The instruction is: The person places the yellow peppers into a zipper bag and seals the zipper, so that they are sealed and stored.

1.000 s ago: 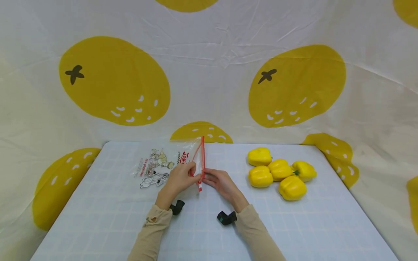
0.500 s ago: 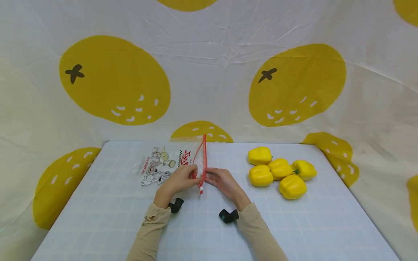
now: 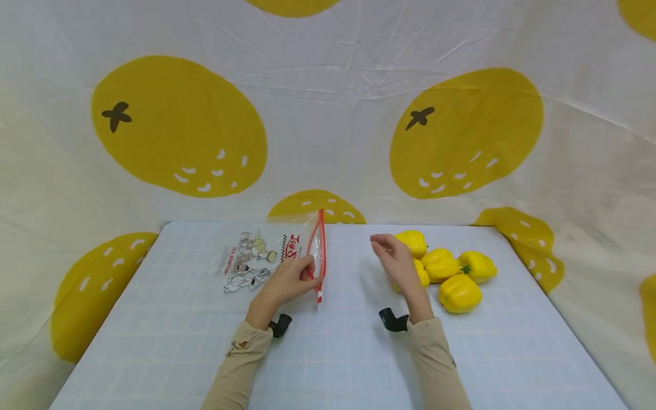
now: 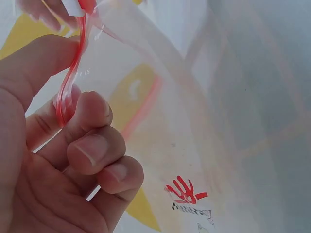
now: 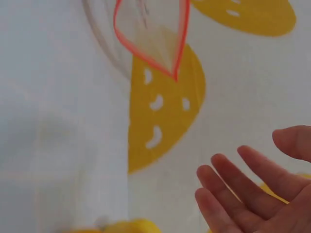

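Observation:
My left hand (image 3: 288, 280) pinches the red-edged mouth of a clear zip bag (image 3: 258, 250) printed with cartoon figures. In the left wrist view, the thumb and fingers grip the red zip strip (image 4: 64, 99), and a white slider (image 4: 73, 7) shows near the top. The bag's mouth gapes, its red rim (image 5: 176, 73) forming a loop in the right wrist view. Holding nothing, my right hand (image 3: 402, 263) hovers beside a group of yellow bell peppers (image 3: 460, 294), its fingers loosely extended. It partly hides the two peppers on the left of the group.
A pale checked cloth covers the table (image 3: 328, 364). Behind it hangs a white curtain (image 3: 328, 125) with large yellow fruit prints. Black wrist cameras (image 3: 393, 320) stick out from both sleeves.
My right hand has let go of the bag's edge and moved right to the peppers. The left hand keeps its grip, and the bag's mouth now stands wider apart.

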`<state>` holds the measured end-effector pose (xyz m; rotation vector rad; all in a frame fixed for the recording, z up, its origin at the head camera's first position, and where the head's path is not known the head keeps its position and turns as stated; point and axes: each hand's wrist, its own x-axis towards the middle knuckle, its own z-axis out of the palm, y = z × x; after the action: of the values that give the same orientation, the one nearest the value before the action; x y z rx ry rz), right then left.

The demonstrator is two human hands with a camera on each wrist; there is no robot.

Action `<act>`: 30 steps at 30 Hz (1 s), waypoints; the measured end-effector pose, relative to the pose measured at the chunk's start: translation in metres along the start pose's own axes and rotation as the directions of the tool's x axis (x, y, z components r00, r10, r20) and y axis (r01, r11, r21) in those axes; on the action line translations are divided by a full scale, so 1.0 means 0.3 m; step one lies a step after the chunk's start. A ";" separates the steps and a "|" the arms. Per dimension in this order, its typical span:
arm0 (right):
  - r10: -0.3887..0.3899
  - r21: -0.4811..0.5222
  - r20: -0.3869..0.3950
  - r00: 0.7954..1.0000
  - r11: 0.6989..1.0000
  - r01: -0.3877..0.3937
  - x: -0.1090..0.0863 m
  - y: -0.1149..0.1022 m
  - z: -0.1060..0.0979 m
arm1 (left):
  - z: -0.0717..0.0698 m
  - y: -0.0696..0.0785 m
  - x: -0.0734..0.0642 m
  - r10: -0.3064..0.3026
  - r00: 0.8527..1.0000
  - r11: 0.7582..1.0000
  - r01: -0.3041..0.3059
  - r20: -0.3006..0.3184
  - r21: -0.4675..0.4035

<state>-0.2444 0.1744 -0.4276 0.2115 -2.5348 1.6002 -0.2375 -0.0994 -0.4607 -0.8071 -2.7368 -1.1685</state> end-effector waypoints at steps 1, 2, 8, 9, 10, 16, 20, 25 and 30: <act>-0.010 -0.046 -0.031 0.999 0.999 0.008 -0.003 0.001 -0.034 | 0.001 -0.001 0.000 0.000 1.000 1.000 0.000 -0.002 0.000; -0.007 -0.082 -0.059 0.998 0.997 0.002 -0.006 0.006 -0.068 | 0.002 -0.001 0.000 0.000 1.000 1.000 0.000 0.000 0.000; 0.145 -0.268 -0.064 0.987 0.950 -0.157 -0.033 0.052 -0.235 | 0.002 -0.004 -0.003 0.018 1.000 1.000 -0.018 -0.002 -0.003; 0.179 -0.281 -0.050 0.983 0.941 -0.186 -0.038 0.058 -0.255 | 0.000 -0.003 -0.003 0.020 1.000 1.000 -0.020 -0.004 -0.007; 0.212 -0.296 -0.030 0.977 0.932 -0.211 -0.043 0.064 -0.273 | 0.000 -0.004 -0.004 0.021 1.000 1.000 -0.021 -0.006 -0.005; 0.268 -0.361 0.059 0.962 0.904 -0.230 -0.066 0.089 -0.327 | 0.007 -0.007 -0.006 0.027 1.000 1.000 -0.027 0.001 0.009; 0.282 -0.360 0.121 0.952 0.906 -0.223 -0.071 0.092 -0.323 | 0.006 -0.009 -0.006 0.021 1.000 1.000 -0.021 0.005 0.013; 0.296 -0.378 0.205 0.933 0.903 -0.204 -0.071 0.093 -0.305 | 0.005 -0.008 -0.005 0.025 1.000 1.000 -0.025 0.000 0.008; 0.316 -0.370 0.271 0.909 0.906 -0.204 -0.068 0.097 -0.287 | 0.005 -0.008 -0.007 0.027 1.000 1.000 -0.027 -0.009 0.009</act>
<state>-0.2265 0.2654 -0.4205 0.1022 -3.1646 1.2595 -0.2366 -0.1007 -0.4641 -0.8329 -2.7129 -1.1515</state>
